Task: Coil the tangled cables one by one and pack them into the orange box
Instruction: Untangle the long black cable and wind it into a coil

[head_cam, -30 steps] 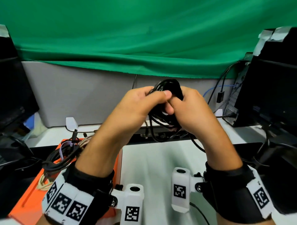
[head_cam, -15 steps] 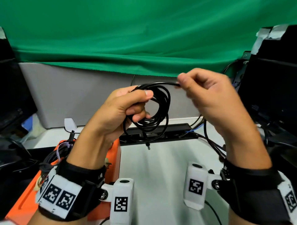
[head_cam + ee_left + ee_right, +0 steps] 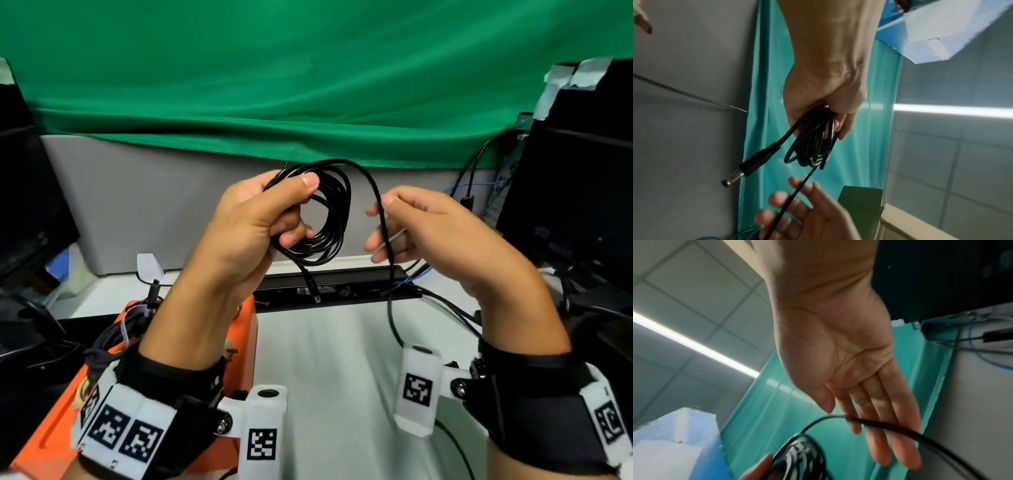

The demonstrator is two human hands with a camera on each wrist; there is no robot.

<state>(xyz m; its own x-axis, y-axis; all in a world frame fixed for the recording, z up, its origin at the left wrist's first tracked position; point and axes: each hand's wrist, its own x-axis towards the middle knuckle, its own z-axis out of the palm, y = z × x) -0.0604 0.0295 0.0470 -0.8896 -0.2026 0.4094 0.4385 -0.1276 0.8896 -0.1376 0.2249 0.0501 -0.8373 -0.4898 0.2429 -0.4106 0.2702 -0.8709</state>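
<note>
My left hand [image 3: 301, 205] is raised above the table and grips a coil of black cable [image 3: 330, 222], thumb on top. The cable's barrel plug [image 3: 313, 291] dangles below the coil and shows close up in the left wrist view [image 3: 748, 165]. One loose strand [image 3: 376, 205] arcs out of the coil and drops across my right hand [image 3: 380, 226], which is open with straight fingers [image 3: 885, 418]. The strand only lies on them. The orange box [image 3: 51, 431] stands at the lower left, partly hidden by my left forearm.
Other coiled cables [image 3: 113, 337] lie in the orange box. A black power strip [image 3: 342, 284] crosses the white table [image 3: 342, 370] behind my hands, with more cables [image 3: 448, 305] trailing right. Dark monitors stand at the left [image 3: 27, 205] and right [image 3: 582, 205].
My right hand let go of the strand it pinched up high, came down and opened. The strand now hangs over its fingers. The left hand kept hold of the coil.
</note>
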